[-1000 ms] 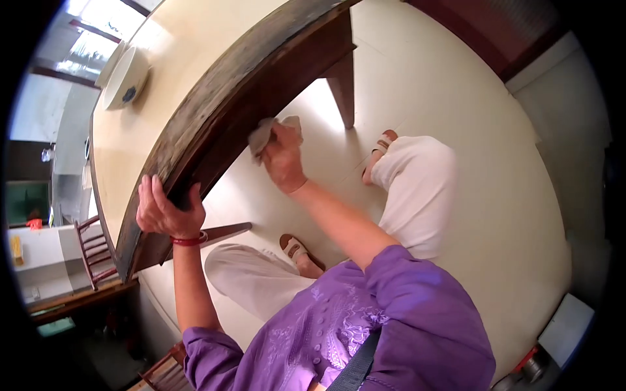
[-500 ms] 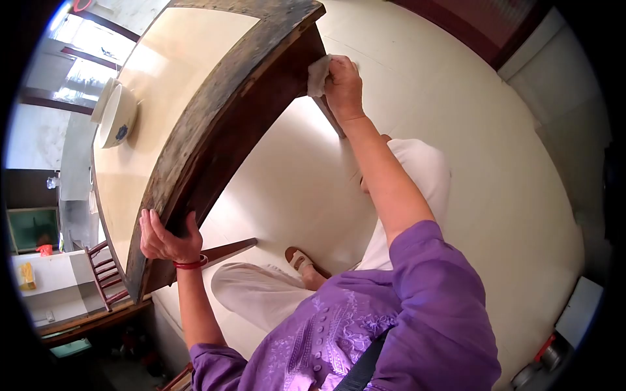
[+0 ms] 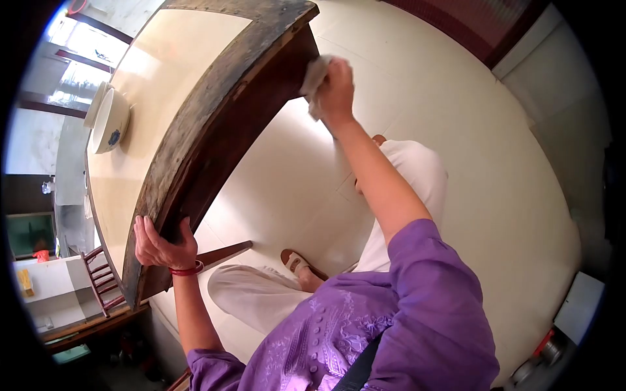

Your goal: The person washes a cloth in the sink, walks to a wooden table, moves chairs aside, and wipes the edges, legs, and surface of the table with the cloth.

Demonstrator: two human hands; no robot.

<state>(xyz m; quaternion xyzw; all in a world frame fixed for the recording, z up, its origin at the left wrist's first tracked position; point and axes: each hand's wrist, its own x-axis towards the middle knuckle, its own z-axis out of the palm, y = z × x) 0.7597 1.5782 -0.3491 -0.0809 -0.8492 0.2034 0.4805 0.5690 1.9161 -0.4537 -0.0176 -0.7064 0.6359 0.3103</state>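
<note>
Worn table (image 3: 171, 72): left hand (image 3: 163, 245) grips its edge (probably for steadiness), right hand (image 3: 338, 94) clutches a cloth (image 3: 315, 77) near its corner.

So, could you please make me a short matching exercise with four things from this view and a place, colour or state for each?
Things:
1. left hand
2. cloth
3. wristband
4. bowl with a blue mark

Descriptions:
A. red
B. standing on the pale tabletop
C. gripping the dark table edge
D. held in the right hand

Pairs: 1-C, 2-D, 3-A, 4-B
</note>
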